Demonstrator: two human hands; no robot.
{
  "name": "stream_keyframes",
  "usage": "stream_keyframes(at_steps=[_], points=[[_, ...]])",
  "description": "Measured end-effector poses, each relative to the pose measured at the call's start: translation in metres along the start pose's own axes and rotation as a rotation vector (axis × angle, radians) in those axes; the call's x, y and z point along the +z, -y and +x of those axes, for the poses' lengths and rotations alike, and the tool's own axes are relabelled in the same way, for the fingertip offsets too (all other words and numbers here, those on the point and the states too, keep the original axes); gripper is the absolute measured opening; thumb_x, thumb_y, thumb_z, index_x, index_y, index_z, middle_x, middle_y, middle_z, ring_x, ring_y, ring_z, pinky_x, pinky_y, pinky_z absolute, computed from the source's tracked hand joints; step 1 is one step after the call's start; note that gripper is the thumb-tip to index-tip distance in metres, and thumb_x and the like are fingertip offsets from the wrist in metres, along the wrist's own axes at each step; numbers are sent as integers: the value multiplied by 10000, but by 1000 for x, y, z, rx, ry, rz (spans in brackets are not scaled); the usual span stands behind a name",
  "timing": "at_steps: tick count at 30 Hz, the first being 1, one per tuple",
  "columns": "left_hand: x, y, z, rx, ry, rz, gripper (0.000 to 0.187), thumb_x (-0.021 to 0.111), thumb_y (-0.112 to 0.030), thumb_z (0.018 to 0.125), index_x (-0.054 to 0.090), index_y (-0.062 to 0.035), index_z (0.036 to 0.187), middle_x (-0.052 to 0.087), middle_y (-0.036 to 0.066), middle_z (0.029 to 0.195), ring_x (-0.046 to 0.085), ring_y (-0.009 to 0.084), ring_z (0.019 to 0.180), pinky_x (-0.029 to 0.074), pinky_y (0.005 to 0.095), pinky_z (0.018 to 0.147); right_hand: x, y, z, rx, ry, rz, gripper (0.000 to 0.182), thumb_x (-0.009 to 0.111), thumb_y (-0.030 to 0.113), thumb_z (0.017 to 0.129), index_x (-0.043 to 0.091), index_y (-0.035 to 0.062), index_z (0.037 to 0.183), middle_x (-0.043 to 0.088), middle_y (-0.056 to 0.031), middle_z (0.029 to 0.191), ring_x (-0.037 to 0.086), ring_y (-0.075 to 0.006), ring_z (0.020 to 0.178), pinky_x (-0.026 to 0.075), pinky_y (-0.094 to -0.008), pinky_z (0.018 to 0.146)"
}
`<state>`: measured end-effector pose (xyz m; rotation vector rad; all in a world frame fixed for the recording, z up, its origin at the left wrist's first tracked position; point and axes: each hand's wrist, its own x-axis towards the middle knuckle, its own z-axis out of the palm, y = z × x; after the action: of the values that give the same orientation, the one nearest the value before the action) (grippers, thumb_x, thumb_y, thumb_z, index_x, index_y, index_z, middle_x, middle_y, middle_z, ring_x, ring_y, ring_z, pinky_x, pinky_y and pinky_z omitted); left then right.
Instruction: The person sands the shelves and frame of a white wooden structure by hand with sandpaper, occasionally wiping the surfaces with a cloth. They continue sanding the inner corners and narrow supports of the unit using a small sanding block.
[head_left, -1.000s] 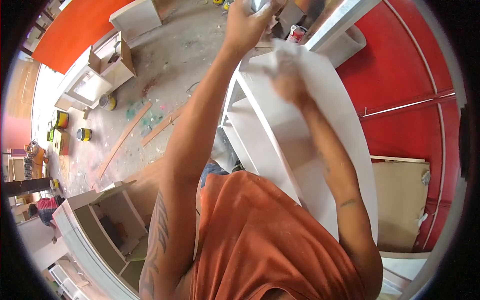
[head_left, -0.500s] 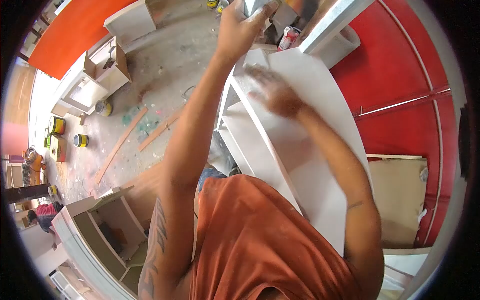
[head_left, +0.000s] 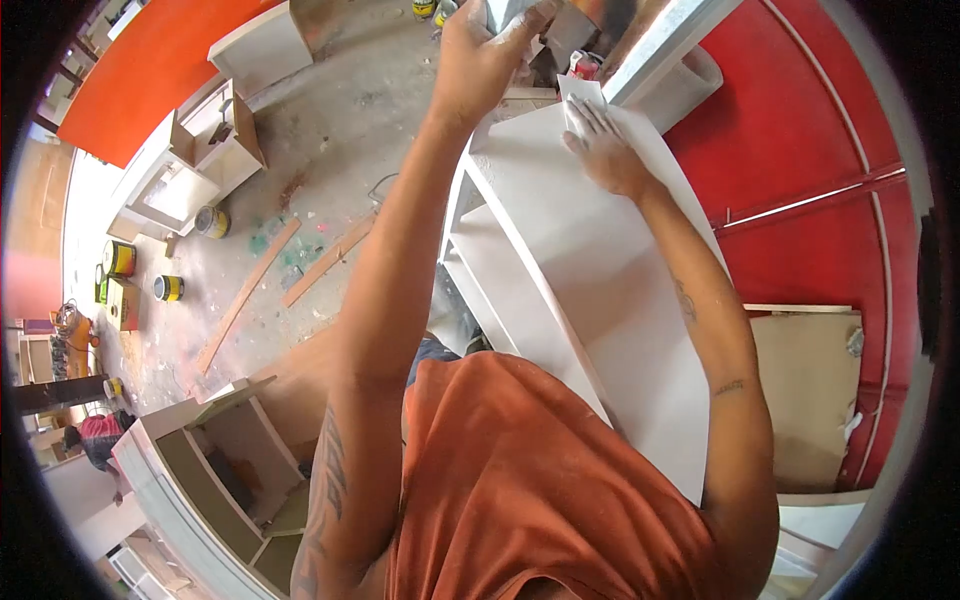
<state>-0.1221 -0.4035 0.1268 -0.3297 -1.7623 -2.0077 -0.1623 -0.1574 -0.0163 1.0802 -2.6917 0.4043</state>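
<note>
1. Right hand [head_left: 605,150] lies flat on the top panel of a white cabinet [head_left: 590,270], fingers spread and straight, pressing a small pale sheet [head_left: 580,98] against the far end of that panel. The sheet looks like sandpaper or cloth; I cannot tell which.
2. Left hand [head_left: 480,60] is raised at the far edge of the view, fingers curled around a pale grey object [head_left: 510,12] that is cut off by the frame; what it is cannot be made out.
3. The cabinet lies on its side, running from the person's body out to the far end; open shelf bays face left, with the flat panel on the right.
4. Just beyond the sheet, a red-and-white can [head_left: 583,65] sits near a long pale beam [head_left: 670,45].
5. Right of the cabinet: a red wall [head_left: 800,150] and a brown board [head_left: 810,400] leaning against it.
6. Left on the dusty floor [head_left: 340,110]: paint tins [head_left: 212,220], loose wooden strips [head_left: 245,285], and other unpainted cabinets [head_left: 210,140].
7. The person wears an orange shirt [head_left: 530,480].
</note>
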Motion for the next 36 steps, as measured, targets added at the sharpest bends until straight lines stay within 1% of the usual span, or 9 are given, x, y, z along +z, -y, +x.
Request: stream_keyframes(at_steps=[2, 6, 10, 14, 20, 22, 27, 30, 36], points=[[1, 2, 1, 66, -7, -108, 304, 733, -270, 925, 586, -4, 909, 593, 39, 682, 565, 105, 562, 461, 266, 520, 15, 28, 4, 39, -165, -269, 750, 571, 497, 975, 419, -59, 1454, 461, -297, 1462, 409, -424, 1392, 270, -497, 1188], [-2, 5, -1, 70, -17, -63, 308, 721, -274, 930, 633, 18, 975, 608, 45, 706, 574, 108, 595, 470, 264, 536, -19, 115, -15, -234, 26, 72, 715, 626, 434, 948, 426, -19, 1464, 456, -213, 1503, 401, -378, 1413, 256, -468, 1199], [1, 3, 0, 56, -28, -26, 340, 728, -307, 932, 639, 16, 991, 616, 46, 735, 574, 113, 603, 482, 264, 547, -11, 0, 8, 2, 63, 75, 629, 485, 412, 1028, 386, 11, 1502, 414, -189, 1544, 337, -379, 1456, 208, -449, 1229], [0, 0, -2, 71, -30, -24, 336, 724, -312, 938, 622, 6, 976, 602, 40, 744, 576, 115, 619, 485, 272, 544, -6, 72, 21, 104, 75, -66, 798, 544, 513, 977, 371, -98, 1460, 387, -272, 1532, 334, -417, 1450, 224, -474, 1221], [2, -5, -1, 79, 11, -75, 304, 710, -304, 949, 602, -19, 940, 578, 29, 746, 549, 109, 612, 468, 278, 531, -38, 23, 36, -153, 60, 122, 736, 640, 554, 898, 491, 73, 1435, 508, -186, 1456, 437, -329, 1395, 324, -447, 1166], [0, -3, -2, 36, -12, -10, 314, 705, -312, 950, 600, -16, 947, 576, 31, 747, 547, 111, 612, 469, 277, 534, -34, 9, 52, 14, 208, 42, 624, 654, 485, 900, 569, 78, 1366, 557, -189, 1404, 493, -324, 1344, 381, -428, 1118], [-1, -2, 0, 66, 2, -28, 262, 654, -255, 969, 597, 0, 993, 564, 36, 724, 553, 121, 608, 462, 286, 532, -30, 58, 65, -318, 195, 423, 449, 555, 95, 812, 665, 50, 1245, 681, -224, 1179, 633, -361, 1138, 470, -436, 1011], [-2, 2, 3, 101, 22, -39, 251, 647, -237, 968, 586, 4, 1006, 564, 41, 721, 552, 126, 602, 463, 288, 526, -33, 19, 79, -75, 450, 556, 441, 504, 19, 796, 683, 29, 1199, 697, -225, 1116, 641, -382, 1092, 478, -416, 1008], [-2, -2, -1, 44, 16, -33, 246, 640, -241, 985, 564, -7, 998, 564, 50, 730, 554, 135, 595, 465, 291, 513, -49, 56, 75, -28, 345, 137, 535, 486, 9, 731, 738, 124, 1189, 709, -210, 1141, 671, -362, 1052, 504, -402, 950]])
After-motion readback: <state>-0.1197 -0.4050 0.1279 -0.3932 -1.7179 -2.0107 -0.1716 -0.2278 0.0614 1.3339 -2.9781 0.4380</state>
